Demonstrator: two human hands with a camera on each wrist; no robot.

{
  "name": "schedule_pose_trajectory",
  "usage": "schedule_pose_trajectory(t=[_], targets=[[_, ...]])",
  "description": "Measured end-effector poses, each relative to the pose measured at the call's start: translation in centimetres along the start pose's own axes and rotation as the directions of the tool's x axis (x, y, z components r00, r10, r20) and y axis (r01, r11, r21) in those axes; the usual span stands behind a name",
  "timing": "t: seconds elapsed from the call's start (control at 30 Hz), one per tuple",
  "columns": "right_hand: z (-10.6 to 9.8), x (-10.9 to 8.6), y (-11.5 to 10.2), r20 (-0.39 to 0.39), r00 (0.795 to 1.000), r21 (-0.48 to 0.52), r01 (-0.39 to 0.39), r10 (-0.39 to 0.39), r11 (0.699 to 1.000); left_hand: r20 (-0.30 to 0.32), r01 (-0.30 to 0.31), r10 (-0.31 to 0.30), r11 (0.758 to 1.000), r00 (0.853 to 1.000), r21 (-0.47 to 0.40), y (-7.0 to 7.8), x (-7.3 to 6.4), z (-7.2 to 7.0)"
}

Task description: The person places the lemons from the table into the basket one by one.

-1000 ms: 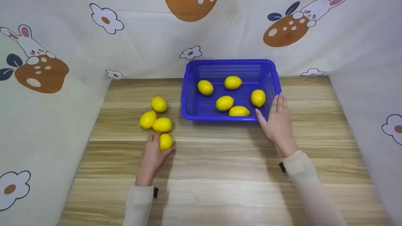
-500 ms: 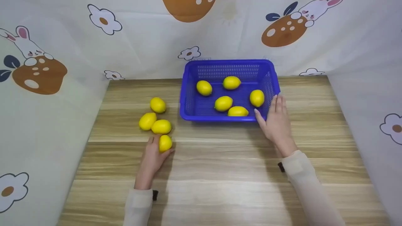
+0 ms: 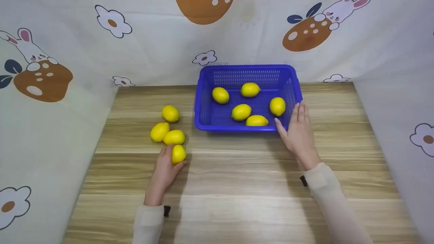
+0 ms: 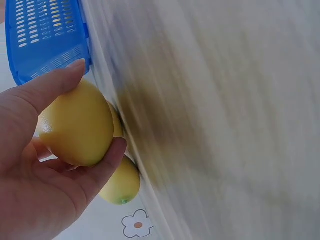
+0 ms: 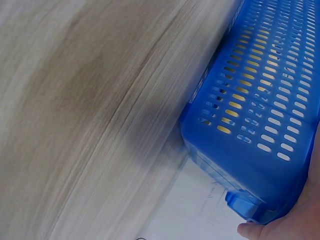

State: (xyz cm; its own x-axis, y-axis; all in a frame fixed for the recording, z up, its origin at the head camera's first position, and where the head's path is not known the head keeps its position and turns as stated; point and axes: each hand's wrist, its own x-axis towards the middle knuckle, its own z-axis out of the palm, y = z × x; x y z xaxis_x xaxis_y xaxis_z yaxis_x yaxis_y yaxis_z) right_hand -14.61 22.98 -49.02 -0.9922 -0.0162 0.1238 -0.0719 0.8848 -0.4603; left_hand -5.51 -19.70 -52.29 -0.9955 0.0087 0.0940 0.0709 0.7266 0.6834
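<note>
In the head view, my left hand (image 3: 164,169) holds a yellow lemon (image 3: 179,154) between thumb and fingers. The left wrist view shows the same lemon (image 4: 80,124) in the curled hand; whether it touches the table is unclear. Just beyond it lie three more loose lemons, one of them this lemon (image 3: 174,137). My right hand (image 3: 300,139) rests on the front right corner of a blue plastic basket (image 3: 234,128). Its fingers lie straight along the right side, with the thumb over the front rim. Several lemons, such as this lemon (image 3: 241,112), sit apart inside the basket.
The wood-grain table (image 3: 230,189) extends in front of the basket and between the hands. A white printed cloth (image 3: 162,40) hangs close behind the basket and along both sides of the table.
The head view has shifted slightly. My left hand keeps its hold on the lemon, and my right hand stays on the basket corner.
</note>
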Motion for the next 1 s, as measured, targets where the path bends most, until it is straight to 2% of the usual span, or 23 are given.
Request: schedule_pose_trajectory(t=[0.33, 0.73, 1.0], targets=[[0.0, 0.0, 0.0, -0.002, 1.000, 0.008, -0.001, 0.001, 1.000, 0.040, 0.024, -0.024, 1.000, 0.999, -0.002, 0.8, 0.2, -0.7], [0.0, 0.1, 0.0, 0.003, 1.000, -0.002, -0.002, 0.002, 1.000, 0.050, 0.010, -0.010, 1.000, 0.999, 0.000, 1.7, 0.9, -1.3], [0.0, 0.1, 0.1, 0.005, 1.000, -0.018, -0.003, 0.004, 1.000, 0.030, -0.044, 0.044, 0.999, 0.999, -0.002, 2.9, 1.9, -1.8]])
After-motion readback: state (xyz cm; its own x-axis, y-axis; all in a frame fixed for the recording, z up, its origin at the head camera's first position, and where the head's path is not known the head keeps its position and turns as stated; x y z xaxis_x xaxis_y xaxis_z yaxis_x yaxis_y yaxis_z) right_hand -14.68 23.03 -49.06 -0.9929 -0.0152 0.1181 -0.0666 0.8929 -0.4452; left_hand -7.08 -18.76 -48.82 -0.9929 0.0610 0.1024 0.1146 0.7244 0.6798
